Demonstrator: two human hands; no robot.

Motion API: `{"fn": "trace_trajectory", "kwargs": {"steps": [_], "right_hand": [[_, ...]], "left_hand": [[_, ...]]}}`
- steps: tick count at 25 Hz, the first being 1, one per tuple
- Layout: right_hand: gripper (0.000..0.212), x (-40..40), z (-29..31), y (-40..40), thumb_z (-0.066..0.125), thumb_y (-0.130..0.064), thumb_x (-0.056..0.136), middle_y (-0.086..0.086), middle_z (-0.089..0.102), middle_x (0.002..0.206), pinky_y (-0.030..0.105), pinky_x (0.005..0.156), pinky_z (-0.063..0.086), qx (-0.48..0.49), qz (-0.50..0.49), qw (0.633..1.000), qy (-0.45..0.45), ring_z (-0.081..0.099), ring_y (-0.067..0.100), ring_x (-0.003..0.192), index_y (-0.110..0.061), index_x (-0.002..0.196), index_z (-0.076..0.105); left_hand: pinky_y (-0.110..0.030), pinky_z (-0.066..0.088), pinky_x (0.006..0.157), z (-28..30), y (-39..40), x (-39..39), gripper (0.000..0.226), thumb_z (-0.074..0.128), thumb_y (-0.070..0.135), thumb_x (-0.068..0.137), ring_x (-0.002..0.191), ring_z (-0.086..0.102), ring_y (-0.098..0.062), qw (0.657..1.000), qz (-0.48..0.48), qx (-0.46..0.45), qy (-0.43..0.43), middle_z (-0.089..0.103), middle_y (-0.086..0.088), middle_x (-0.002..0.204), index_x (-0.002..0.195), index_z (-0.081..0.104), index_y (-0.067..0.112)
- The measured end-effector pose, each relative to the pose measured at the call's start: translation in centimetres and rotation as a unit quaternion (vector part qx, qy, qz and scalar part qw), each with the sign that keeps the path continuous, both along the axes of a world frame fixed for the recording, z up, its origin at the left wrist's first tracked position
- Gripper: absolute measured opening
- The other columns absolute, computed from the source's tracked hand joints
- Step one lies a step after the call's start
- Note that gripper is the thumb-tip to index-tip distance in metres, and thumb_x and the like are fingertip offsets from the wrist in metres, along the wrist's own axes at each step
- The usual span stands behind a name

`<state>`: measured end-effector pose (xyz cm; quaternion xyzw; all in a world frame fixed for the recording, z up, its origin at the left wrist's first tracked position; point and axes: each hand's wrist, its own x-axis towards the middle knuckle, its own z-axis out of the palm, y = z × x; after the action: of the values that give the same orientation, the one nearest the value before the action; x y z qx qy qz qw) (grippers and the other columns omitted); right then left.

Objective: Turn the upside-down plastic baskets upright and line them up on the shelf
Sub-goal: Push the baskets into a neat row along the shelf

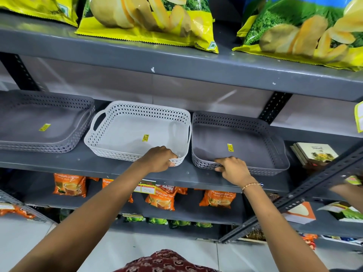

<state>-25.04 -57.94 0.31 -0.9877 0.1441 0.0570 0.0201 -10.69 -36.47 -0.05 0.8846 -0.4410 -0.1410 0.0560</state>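
Observation:
Three perforated plastic baskets stand upright in a row on the grey metal shelf [110,163]. A dark grey basket [49,122] sits at the left. In the middle is a light grey basket [125,132], and my left hand [159,159] grips its front right corner. Touching it on the right stands another dark grey basket [245,142], whose front left rim my right hand [231,167] grips. Each basket has a yellow sticker on its floor.
Yellow chip bags [149,18] lie on the shelf above. Booklets [314,154] stand right of the baskets, beside a slanted perforated metal post [306,195]. Orange tea packets [69,184] fill the shelf below. Another person's hand [351,183] shows at the right edge.

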Motion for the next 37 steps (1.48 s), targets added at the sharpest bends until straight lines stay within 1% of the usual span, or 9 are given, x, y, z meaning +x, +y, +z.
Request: {"fn": "trace_trajectory", "kwargs": {"steps": [8, 11, 13, 18, 24, 30, 33, 35, 37], "right_hand": [[0.034, -0.1, 0.6, -0.3, 0.049, -0.044, 0.091, 0.003, 0.07, 0.11, 0.036, 0.084, 0.049, 0.064, 0.012, 0.998, 0.02, 0.062, 0.026, 0.106, -0.029, 0.121, 0.055], [0.037, 0.2, 1.8, 0.0, 0.038, -0.055, 0.091, -0.005, 0.066, 0.085, 0.035, 0.077, 0.051, 0.177, -0.001, 0.984, -0.016, 0.062, 0.02, 0.091, -0.026, 0.1, 0.058], [0.034, 1.1, 2.5, 1.1, 0.039, -0.049, 0.094, -0.005, 0.061, 0.073, 0.032, 0.067, 0.047, 0.158, -0.009, 0.984, -0.087, 0.059, 0.021, 0.079, -0.02, 0.085, 0.055], [0.03, 5.1, 3.5, 8.5, 0.048, -0.039, 0.093, 0.004, 0.069, 0.084, 0.026, 0.058, 0.038, 0.132, 0.038, 0.955, -0.263, 0.062, 0.025, 0.076, -0.015, 0.081, 0.061], [0.03, 11.6, 2.4, 20.2, 0.048, -0.038, 0.093, 0.002, 0.071, 0.086, 0.03, 0.065, 0.047, 0.198, 0.089, 0.935, -0.279, 0.062, 0.021, 0.08, -0.014, 0.087, 0.064], [0.034, 17.1, 0.8, 28.9, 0.048, -0.045, 0.092, 0.003, 0.07, 0.107, 0.034, 0.076, 0.05, 0.204, 0.044, 0.957, -0.203, 0.063, 0.024, 0.101, -0.018, 0.102, 0.064], [0.036, 18.3, -0.5, 30.5, 0.051, -0.045, 0.09, 0.007, 0.067, 0.118, 0.036, 0.083, 0.049, 0.165, 0.03, 0.979, -0.113, 0.059, 0.028, 0.111, -0.018, 0.113, 0.062], [0.031, 18.0, -1.3, 31.0, 0.05, -0.037, 0.092, 0.013, 0.068, 0.114, 0.038, 0.08, 0.05, 0.075, 0.038, 0.994, -0.07, 0.06, 0.033, 0.108, -0.017, 0.114, 0.059], [0.026, 17.9, -1.5, 31.1, 0.05, -0.029, 0.093, 0.015, 0.069, 0.11, 0.038, 0.077, 0.051, 0.01, 0.042, 0.997, -0.057, 0.062, 0.035, 0.104, -0.018, 0.116, 0.056]], "left_hand": [[-0.036, 0.044, 0.091, -0.2, 0.0, 0.4, 0.045, 0.059, 0.028, 0.091, 0.119, 0.053, -0.033, 0.999, 0.019, -0.001, 0.028, 0.058, -0.016, 0.131, 0.135, 0.052, 0.023], [-0.037, 0.046, 0.096, 0.2, 0.4, 0.4, 0.048, 0.06, 0.045, 0.087, 0.122, 0.054, -0.027, 0.998, 0.024, -0.029, 0.054, 0.06, -0.006, 0.133, 0.131, 0.055, 0.027], [-0.035, 0.049, 0.096, 0.6, 0.9, 0.4, 0.046, 0.058, 0.047, 0.088, 0.118, 0.06, -0.021, 0.991, 0.037, -0.102, 0.075, 0.066, -0.001, 0.128, 0.128, 0.058, 0.027], [-0.036, 0.044, 0.099, 1.4, 4.5, 2.1, 0.05, 0.038, 0.049, 0.096, 0.122, 0.055, -0.023, 0.979, 0.088, -0.178, 0.033, 0.061, 0.0, 0.133, 0.141, 0.042, 0.027], [-0.035, 0.025, 0.119, 1.0, 14.5, 9.1, 0.052, 0.045, 0.04, 0.096, 0.144, 0.03, -0.018, 0.978, 0.086, -0.192, 0.001, 0.037, -0.001, 0.153, 0.144, 0.038, 0.019], [-0.038, 0.009, 0.122, 1.7, 25.8, 15.2, 0.082, 0.048, 0.044, 0.094, 0.15, 0.006, -0.027, 0.978, 0.162, -0.132, 0.015, 0.006, -0.014, 0.161, 0.151, 0.006, 0.002], [-0.044, 0.034, 0.112, 1.0, 30.0, 17.1, 0.084, 0.051, 0.058, 0.086, 0.137, 0.038, -0.035, 0.986, 0.157, -0.01, 0.054, 0.041, -0.019, 0.148, 0.149, 0.022, 0.011], [-0.043, 0.046, 0.098, 0.3, 31.1, 17.0, 0.058, 0.054, 0.054, 0.087, 0.121, 0.053, -0.037, 0.993, 0.112, 0.04, 0.01, 0.061, -0.02, 0.126, 0.133, 0.049, 0.019], [-0.041, 0.047, 0.092, 0.0, 31.1, 16.7, 0.043, 0.052, 0.046, 0.091, 0.115, 0.056, -0.037, 0.993, 0.092, 0.049, -0.055, 0.063, -0.021, 0.118, 0.127, 0.056, 0.022]]}}
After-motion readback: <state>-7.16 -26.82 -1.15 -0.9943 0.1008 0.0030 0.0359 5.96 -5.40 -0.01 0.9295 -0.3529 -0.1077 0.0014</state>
